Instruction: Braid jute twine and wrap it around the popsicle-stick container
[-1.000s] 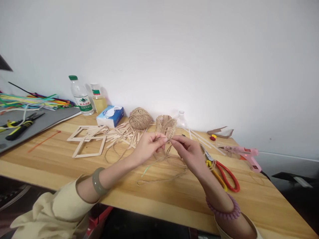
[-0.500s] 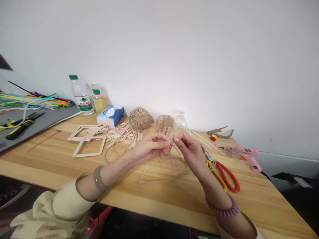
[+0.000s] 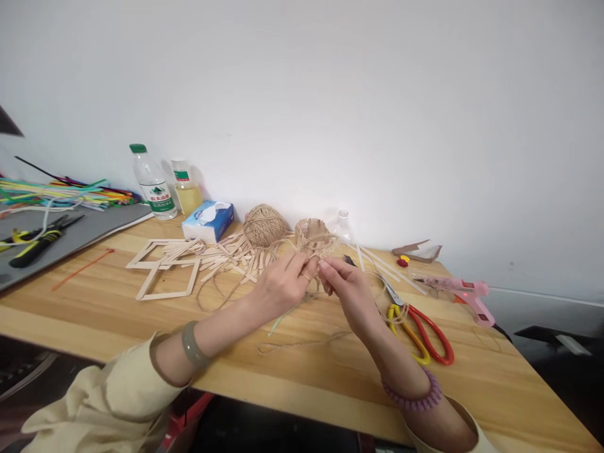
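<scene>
My left hand (image 3: pixel 285 280) is closed, its back turned up, with the fingers meeting my right hand over the middle of the table. Thumb and forefinger of my right hand (image 3: pixel 348 288) pinch at the same spot. Thin jute twine (image 3: pixel 302 343) runs from between the hands and trails loosely across the tabletop. Just beyond my fingertips stands a small round basket (image 3: pixel 312 231) of wooden pieces, its lower front hidden by the hands. Behind my left hand sits a ball of jute twine (image 3: pixel 265 225). Scissors (image 3: pixel 431 333) with red and yellow handles lie right of my right hand.
Craft sticks (image 3: pixel 236 255) lie heaped at the left, near joined stick frames (image 3: pixel 167 294). A tissue pack (image 3: pixel 207 221) and a water bottle (image 3: pixel 155 189) stand by the wall. Pliers (image 3: pixel 42 245) rest on a grey mat. A pink glue gun (image 3: pixel 467 292) lies at the right.
My left hand has rolled over, showing its back, and covers more of the basket's front. My right hand has shifted slightly left, towards it. The twine between them has moved.
</scene>
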`<action>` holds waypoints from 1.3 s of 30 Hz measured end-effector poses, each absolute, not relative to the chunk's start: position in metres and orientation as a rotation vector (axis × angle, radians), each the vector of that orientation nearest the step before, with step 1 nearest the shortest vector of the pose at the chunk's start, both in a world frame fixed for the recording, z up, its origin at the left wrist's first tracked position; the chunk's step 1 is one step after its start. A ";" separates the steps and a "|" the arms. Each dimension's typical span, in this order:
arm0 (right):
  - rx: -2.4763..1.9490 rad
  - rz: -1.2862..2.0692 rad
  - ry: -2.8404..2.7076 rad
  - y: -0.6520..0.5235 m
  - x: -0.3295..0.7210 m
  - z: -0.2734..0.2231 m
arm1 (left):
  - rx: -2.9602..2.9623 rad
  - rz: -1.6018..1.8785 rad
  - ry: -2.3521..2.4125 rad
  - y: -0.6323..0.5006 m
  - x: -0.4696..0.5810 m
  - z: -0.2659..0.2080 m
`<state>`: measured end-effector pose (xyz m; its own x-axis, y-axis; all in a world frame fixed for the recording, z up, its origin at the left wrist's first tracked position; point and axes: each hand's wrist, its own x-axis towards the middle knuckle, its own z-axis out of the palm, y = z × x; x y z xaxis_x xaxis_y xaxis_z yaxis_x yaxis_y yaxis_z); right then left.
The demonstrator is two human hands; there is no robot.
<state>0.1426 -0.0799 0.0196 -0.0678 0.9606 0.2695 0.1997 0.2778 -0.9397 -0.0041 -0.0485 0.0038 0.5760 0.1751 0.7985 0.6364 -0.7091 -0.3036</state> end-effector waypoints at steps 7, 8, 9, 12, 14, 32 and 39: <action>-1.178 0.775 -1.459 -0.076 0.148 0.013 | -2.229 -0.980 -0.641 -0.050 -0.001 0.004; -1.189 0.734 -1.466 -0.076 0.149 0.013 | -2.234 -0.976 -0.708 -0.048 -0.003 0.003; -1.200 0.693 -1.469 -0.076 0.150 0.014 | -2.243 -0.968 -0.801 -0.045 -0.005 0.004; -1.218 0.620 -1.470 -0.076 0.155 0.016 | -2.298 -1.017 -1.153 -0.028 -0.017 0.008; -1.214 0.622 -1.472 -0.076 0.157 0.018 | -2.314 -1.234 -1.365 -0.014 -0.026 0.014; -1.170 0.929 -1.999 -0.078 0.165 0.030 | -3.505 -1.153 -1.425 -0.046 -0.016 0.034; -1.205 0.825 -2.074 -0.077 0.168 0.034 | -3.525 -1.107 -1.429 -0.049 -0.017 0.040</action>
